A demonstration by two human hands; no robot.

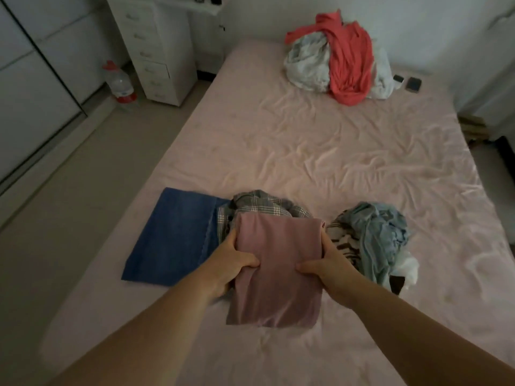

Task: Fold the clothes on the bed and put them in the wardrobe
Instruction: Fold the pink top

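Both hands clamp the folded pink garment [276, 263] by its sides, left hand [234, 263] and right hand [326, 267] opposite. It sits over a plaid garment [259, 206] on the bed [320, 151], beside folded jeans [172, 238].

A folded dusty-pink knit garment [276, 263] is held flat at both side edges over the near part of the pink-sheeted bed [334, 151]. To its left lies a folded blue denim piece [172, 235], with a crumpled grey plaid garment [262, 204] just behind it and a rumpled pale-blue heap [376, 235] to its right. A red and white unfolded pile [337, 57] sits at the far end.
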